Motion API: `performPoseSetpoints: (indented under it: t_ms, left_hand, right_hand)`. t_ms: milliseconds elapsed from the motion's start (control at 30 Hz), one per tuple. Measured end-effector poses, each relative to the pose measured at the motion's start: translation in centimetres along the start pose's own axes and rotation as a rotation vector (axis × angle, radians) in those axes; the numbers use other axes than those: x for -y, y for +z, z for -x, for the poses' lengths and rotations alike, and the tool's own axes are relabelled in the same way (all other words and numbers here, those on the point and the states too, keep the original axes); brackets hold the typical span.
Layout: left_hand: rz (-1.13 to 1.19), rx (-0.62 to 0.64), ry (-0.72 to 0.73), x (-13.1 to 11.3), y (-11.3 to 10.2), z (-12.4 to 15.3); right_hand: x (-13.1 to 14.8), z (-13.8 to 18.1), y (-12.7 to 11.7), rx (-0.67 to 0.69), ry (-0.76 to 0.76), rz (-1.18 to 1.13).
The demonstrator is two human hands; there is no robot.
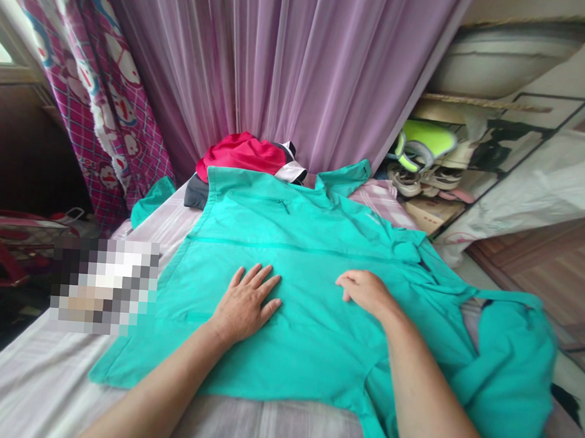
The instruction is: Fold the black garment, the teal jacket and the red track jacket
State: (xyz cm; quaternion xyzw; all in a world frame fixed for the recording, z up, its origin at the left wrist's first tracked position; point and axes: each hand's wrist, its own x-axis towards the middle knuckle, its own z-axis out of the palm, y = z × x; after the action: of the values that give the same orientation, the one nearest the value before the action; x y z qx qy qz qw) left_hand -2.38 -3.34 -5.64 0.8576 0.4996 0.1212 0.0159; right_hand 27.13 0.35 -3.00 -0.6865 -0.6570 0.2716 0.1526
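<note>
With twelve at the top of my head view, I have the teal jacket (307,293) spread out across the middle, lying on a pale lilac-and-white cloth (20,387). Its hem (185,241) faces nine o'clock, and a bunched section (512,368) lies out at four. A long seam (295,248) runs across it roughly from nine to three, with a small pocket pull (283,206) just above that line.

The left hand (247,304) is at seven o'clock, palm down on the jacket, fingers spread and pointing toward one. The right hand (364,292) is at four, loosely curled, its fingers toward nine; from here I cannot tell whether it touches the fabric or pinches any of it. The two hands are apart, with teal fabric between them.

At eleven I see a red cloth (241,157) beside the jacket's edge, with a dark folded cloth (195,193) below it. Another teal cloth (153,199) is at nine. A purple curtain (293,72) hangs at twelve, a patterned curtain (90,98) at ten. Toward two are a large basin (509,57) and, lower, some shoes (425,180). Between eight and nine, a patch is pixelated, so I cannot read it.
</note>
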Motion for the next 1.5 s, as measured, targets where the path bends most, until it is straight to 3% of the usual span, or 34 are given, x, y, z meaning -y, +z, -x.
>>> performPoseSetpoints:
  t_ms: [267,633,833,1067,1267,1500]
  left_hand:
    - [-0.007,0.017,-0.008,-0.1,-0.2,-0.1]
    - [-0.011,0.018,-0.008,-0.1,-0.1,-0.1]
    - [-0.006,0.021,-0.012,-0.2,-0.2,-0.1]
    - [-0.006,0.038,-0.014,-0.2,-0.3,-0.1]
    - [-0.009,0.06,-0.015,-0.2,-0.5,-0.2]
    - [-0.008,0.027,-0.003,0.0,-0.2,-0.1]
  right_hand:
    - [0.1,-0.1,-0.3,-0.103,0.066,0.03]
    - [0.0,0.0,-0.4,-0.111,0.078,0.033]
    - [-0.1,0.1,-0.6,0.05,0.057,-0.009]
    - [-0.5,0.2,-1.3,0.042,0.1,0.058]
    - [-1.3,-0.1,-1.3,-0.084,0.153,0.101]
    - [-1.0,0.0,-1.4,-0.053,0.173,0.081]
